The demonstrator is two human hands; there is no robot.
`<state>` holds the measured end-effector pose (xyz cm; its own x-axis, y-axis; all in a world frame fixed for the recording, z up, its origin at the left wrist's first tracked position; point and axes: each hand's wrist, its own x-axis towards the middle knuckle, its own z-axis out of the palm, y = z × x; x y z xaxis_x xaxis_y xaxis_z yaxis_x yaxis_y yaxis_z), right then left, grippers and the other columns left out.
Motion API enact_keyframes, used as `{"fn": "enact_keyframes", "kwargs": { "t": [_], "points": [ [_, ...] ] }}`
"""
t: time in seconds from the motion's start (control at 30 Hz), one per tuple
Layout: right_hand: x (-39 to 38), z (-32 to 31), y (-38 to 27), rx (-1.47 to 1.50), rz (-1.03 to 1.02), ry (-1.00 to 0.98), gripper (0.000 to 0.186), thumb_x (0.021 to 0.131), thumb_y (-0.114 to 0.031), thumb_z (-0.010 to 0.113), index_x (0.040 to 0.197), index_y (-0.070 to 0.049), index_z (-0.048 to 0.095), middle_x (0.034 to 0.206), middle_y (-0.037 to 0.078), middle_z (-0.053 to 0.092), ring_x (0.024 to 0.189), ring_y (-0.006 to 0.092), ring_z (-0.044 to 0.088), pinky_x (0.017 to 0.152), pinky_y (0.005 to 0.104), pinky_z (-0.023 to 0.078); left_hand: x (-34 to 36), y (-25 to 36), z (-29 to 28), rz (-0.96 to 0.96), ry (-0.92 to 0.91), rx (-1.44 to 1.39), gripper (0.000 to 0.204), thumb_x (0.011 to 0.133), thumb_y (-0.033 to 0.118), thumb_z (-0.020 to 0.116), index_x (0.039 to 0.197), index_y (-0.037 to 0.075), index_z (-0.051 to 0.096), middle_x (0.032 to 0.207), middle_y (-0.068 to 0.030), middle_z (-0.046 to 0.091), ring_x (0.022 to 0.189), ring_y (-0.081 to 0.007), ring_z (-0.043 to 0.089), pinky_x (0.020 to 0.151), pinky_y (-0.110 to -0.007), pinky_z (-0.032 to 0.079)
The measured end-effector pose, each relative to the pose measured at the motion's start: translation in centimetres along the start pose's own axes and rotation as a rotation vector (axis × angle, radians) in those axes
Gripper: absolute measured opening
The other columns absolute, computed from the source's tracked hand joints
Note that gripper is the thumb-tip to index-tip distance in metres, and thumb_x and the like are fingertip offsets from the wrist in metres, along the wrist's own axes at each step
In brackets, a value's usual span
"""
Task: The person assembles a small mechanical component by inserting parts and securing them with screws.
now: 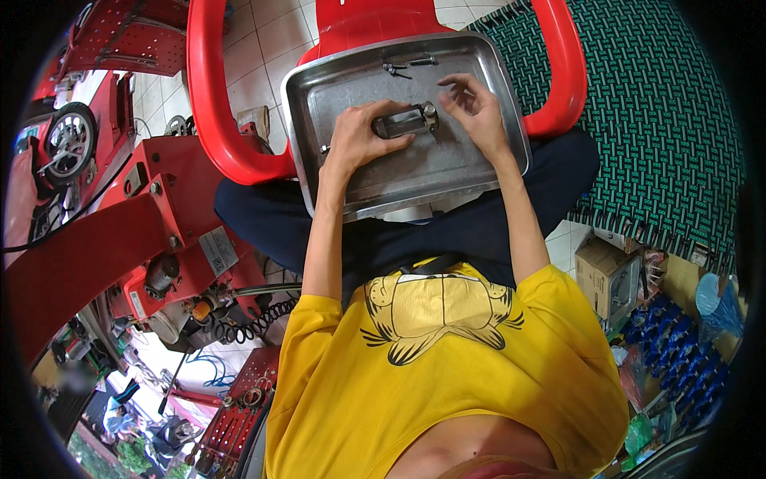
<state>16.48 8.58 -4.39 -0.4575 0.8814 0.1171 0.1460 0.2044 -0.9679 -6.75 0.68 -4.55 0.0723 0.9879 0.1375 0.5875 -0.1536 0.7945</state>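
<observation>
Near the middle of the steel tray [415,176], gripping a dark metal part [405,122] by the left end with the left hand [359,137], thumb along the side facing the near edge, fingers along the side facing the far edge. Looks like a decent grasp, across the width and only over the left portion. Running roughly from left edge toward right edge along its long axis, angled a touch toward the far edge at the right end. Round fitting [430,114] at that right end, clear of the left fingertips and pointing pretty much straight at the right hand [480,120]. So, way closer to the right hand at that end: just beside the half-curled fingers, no contact as far as visible. As for the right grip: loose, thumb and fingers spread, nothing obvious between them. A bit blurry, so can't rule out something tiny.

Also can't tell about contact with the tray floor: flat on it or lifted slightly. Over by the far edge, a couple of loose dark bolts [424,61], nearer the right hand than the left. By the left edge, beside the left wrist, one small metal bit [325,149].
</observation>
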Motion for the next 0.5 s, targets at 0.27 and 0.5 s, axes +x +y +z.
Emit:
{"fn": "enact_keyframes", "kwargs": {
  "t": [0.27,0.5],
  "points": [
    [0.3,0.2,0.0,0.227,0.208,0.160,0.024,0.107,-0.021,0.059,0.121,-0.002,0.064,0.100,0.005,0.066,0.067,0.0027,0.046,0.060,0.0196,0.038,-0.1,0.3,-0.1,-0.012,-0.012,0.013,0.053,0.068,0.035,0.089,0.113,0.011,0.077,0.100,-0.0132,0.078,0.087,-0.0304,0.076,0.079,-0.037,0.059],
    [0.4,0.2,0.8,0.239,0.184,0.228,0.025,0.106,-0.021,0.061,0.121,-0.002,0.063,0.100,0.005,0.065,0.066,0.0037,0.046,0.060,0.0203,0.038,0.2,1.4,-0.3,-0.081,-0.098,0.154,0.060,0.073,0.039,0.090,0.121,0.007,0.073,0.116,-0.0124,0.073,0.105,-0.0304,0.072,0.088,-0.038,0.057]
  ]
}}
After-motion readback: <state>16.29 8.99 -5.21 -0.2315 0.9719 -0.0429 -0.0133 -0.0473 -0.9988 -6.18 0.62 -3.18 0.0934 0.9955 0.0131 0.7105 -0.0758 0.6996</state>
